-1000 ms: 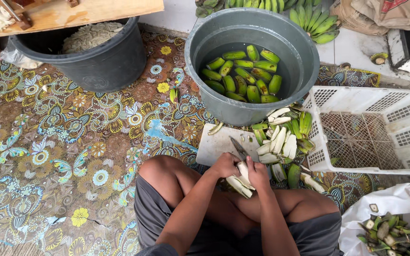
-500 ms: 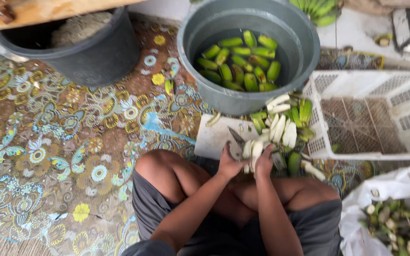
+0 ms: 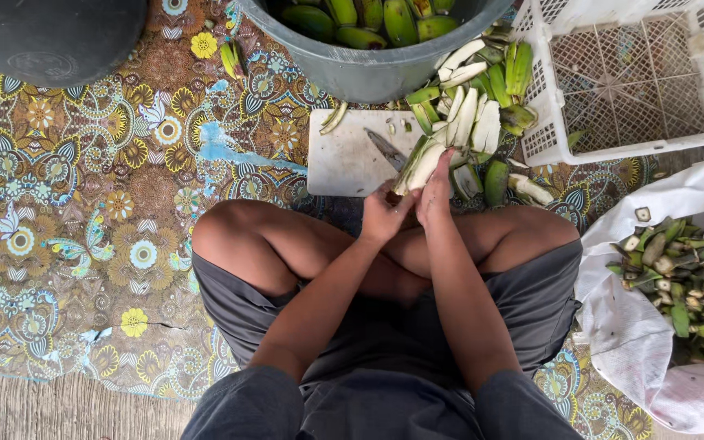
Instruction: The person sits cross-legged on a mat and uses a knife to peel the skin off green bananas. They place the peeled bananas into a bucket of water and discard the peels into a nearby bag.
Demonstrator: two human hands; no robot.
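A: Banana (image 3: 422, 165), half-peeled, pale flesh showing, green skin along one edge. Held over the near edge of the white cutting board (image 3: 344, 155), just above the knees.

B: Hands?

A: Left hand (image 3: 383, 216) clenched around the banana's lower end. Right hand (image 3: 435, 195) beside it, touching, fingers (image 3: 443, 163) stretched up along the fruit and pressed on it. A knife blade (image 3: 386, 149) sticks out above the left hand, over the board; which hand grips the handle, cannot tell.

B: Containers?

A: Round grey plastic tub (image 3: 368, 73) at top, unpeeled green bananas (image 3: 385, 16) inside. White lattice crate (image 3: 637, 73) at right, slotted walls, only a green scrap at its floor. White sack (image 3: 629, 277) spread open at far right, heaped with green peel scraps (image 3: 678, 269) and cut ends. Dark round bucket (image 3: 50, 37) top left, contents out of view.

B: Between tub and crate?

A: Loose pile of peeled bananas (image 3: 478, 122), cream, smooth, mixed with green ones, leaning on the tub. All on a brown floral floor mat (image 3: 83, 204), worn, a tear near its lower edge.
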